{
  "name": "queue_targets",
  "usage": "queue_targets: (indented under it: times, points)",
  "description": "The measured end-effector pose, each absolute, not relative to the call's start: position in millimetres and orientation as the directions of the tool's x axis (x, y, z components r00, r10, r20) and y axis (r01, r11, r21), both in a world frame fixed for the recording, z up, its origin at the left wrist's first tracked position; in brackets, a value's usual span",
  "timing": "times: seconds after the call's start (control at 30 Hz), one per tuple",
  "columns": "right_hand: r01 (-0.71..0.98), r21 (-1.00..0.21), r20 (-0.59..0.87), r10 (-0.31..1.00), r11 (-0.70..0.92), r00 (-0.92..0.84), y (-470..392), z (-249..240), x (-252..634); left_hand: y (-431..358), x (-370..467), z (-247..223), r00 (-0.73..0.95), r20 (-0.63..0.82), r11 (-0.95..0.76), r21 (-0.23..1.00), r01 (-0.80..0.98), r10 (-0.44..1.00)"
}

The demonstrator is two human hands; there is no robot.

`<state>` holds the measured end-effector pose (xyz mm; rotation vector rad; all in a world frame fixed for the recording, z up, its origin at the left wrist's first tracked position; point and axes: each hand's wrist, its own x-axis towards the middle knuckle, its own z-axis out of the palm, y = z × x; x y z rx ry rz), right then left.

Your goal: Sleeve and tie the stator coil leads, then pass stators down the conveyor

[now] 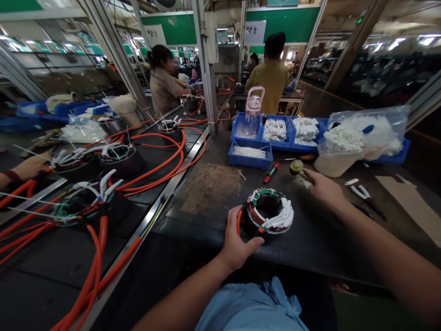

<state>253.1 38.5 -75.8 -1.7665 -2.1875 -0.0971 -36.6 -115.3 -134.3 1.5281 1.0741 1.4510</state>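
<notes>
A round motor stator (269, 211) with white sleeves, green and red wires around its rim stands upright on the dark workbench (206, 220). My left hand (237, 239) is wrapped round its left side, thumb at the front, beside an orange cable. Further right, my right hand (324, 188) grips a small tool with a round yellowish head (296, 166), its fingers closed on the handle. Between the tool and the stator lies a red and green pen-like tool (272, 173). A thin white stick (242, 174) rests on the bench behind the stator.
Blue bins (250, 155) of white sleeves and a pink-lidded bottle (254, 108) stand behind. At right are a bagged tub (339, 161), pliers (365, 193) and cardboard (409, 202). Left, a conveyor carries stators (82, 207) and orange cables (99, 248); another person's hand (32, 166) reaches in.
</notes>
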Motion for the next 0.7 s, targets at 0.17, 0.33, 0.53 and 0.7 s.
queue_targets:
  times: [0.17,0.33,0.53,0.7]
  points:
    - [0.889,-0.183,0.465,0.834,0.419,-0.297,-0.8,-60.2,195.7,-117.5,-35.5,-131.3,-0.024,0.360,-0.356,0.930,0.095,0.933]
    - [0.584,-0.213,0.592,0.579,0.783,-0.560,-74.6,-55.9,132.3,-140.8,-42.9,-124.8,0.019,0.134,-0.134,0.991,0.010,0.991]
    - [0.362,-0.048,0.599,0.317,0.931,-0.736,-18.2,-71.0,146.8,-188.5,-66.4,-165.2,0.448,-0.312,0.210,0.942,0.264,0.838]
    - [0.531,-0.245,0.621,0.552,0.811,-0.556,29.0,-73.0,143.8,-211.2,-90.5,-209.3,0.240,-0.482,0.166,0.656,0.736,0.843]
